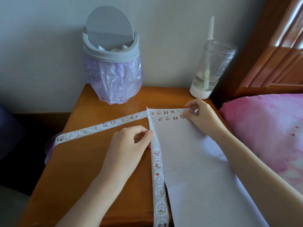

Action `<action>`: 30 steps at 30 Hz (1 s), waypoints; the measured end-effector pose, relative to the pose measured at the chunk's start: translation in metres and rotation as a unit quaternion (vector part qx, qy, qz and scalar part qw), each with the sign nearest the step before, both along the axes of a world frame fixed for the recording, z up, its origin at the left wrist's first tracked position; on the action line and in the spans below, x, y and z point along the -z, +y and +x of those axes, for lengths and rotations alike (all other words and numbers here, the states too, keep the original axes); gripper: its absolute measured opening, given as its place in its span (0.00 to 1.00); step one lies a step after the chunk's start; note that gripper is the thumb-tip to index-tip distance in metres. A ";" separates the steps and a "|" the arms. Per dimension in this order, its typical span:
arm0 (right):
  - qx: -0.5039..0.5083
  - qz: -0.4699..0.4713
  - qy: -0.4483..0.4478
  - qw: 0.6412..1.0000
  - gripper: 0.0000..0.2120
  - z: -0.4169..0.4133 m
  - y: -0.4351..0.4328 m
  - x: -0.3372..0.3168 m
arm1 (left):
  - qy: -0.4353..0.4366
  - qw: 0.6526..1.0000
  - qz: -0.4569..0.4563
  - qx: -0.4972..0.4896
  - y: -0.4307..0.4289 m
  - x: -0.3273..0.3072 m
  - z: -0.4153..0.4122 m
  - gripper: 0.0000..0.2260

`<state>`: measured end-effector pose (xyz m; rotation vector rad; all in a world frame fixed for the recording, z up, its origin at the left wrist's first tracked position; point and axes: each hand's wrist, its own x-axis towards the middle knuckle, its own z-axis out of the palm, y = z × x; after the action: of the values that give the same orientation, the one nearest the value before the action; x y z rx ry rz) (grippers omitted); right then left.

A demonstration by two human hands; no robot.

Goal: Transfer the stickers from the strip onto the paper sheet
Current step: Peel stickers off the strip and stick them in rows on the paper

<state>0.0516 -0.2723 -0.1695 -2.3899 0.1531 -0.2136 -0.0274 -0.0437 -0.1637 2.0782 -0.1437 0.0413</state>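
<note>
Strip [157, 164] — left hand [129, 141] pinches it; right hand [202, 116] pinches sticker [195, 110]

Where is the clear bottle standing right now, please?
In the head view, the clear bottle stands on the far right corner of the table, right of the grey bin and beside the wooden headboard, beyond the right hand.

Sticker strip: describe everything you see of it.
The long white strip of round cartoon-animal stickers lies on the orange-brown wooden table, hanging off its left edge. It runs to the top-left corner of the white paper sheet, folds, and returns along the sheet's left edge. The left hand pinches it below the fold, where it looks bare.
</note>
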 end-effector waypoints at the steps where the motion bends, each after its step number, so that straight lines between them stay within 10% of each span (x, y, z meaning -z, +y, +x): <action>1: -0.004 0.028 -0.005 1.000 0.09 -0.002 0.000 -0.003 | -0.001 1.000 -0.003 0.002 0.000 0.000 0.000 0.09; 18: -0.105 0.313 0.006 0.944 0.08 -0.105 0.085 -0.031 | -0.007 0.979 -0.201 -0.046 0.001 -0.008 0.000 0.09; 30: -0.094 0.297 -0.043 0.949 0.06 -0.105 0.085 -0.025 | 0.057 0.971 -0.231 0.003 -0.001 -0.010 -0.002 0.10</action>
<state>-0.0536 -0.1872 -0.1443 -1.7774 -0.0508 -0.1537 -0.0292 -0.0447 -0.1534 1.6090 -0.0619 -0.0458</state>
